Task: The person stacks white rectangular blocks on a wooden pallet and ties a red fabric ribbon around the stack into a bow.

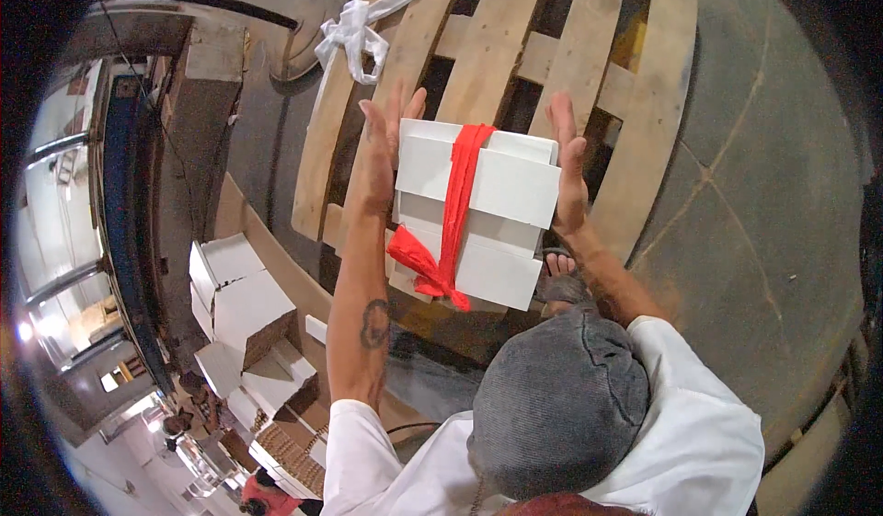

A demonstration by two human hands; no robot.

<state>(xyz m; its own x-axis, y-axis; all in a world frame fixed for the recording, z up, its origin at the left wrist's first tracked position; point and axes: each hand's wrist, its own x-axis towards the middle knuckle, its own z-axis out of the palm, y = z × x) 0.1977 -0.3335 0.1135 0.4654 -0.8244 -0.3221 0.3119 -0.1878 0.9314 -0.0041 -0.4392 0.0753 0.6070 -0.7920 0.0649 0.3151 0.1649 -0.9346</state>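
A stack of flat white boxes (501, 185), tied together by a red cloth strip (455, 212) with a knot at its lower left, is held up between both palms. My left hand (382, 143) presses flat against the stack's left side, fingers stretched out. Against the right side lies my right hand (568, 171), also flat. The bundle hangs above a wooden pallet (561, 47). A grey cap and a white shirt show at the bottom of the view.
A knotted white strip (354, 33) lies on the pallet's far left corner. Several white cardboard boxes (244, 304) are piled at the left. Cracked concrete floor (754, 203) spreads to the right. A sandalled foot (556, 277) shows under the bundle.
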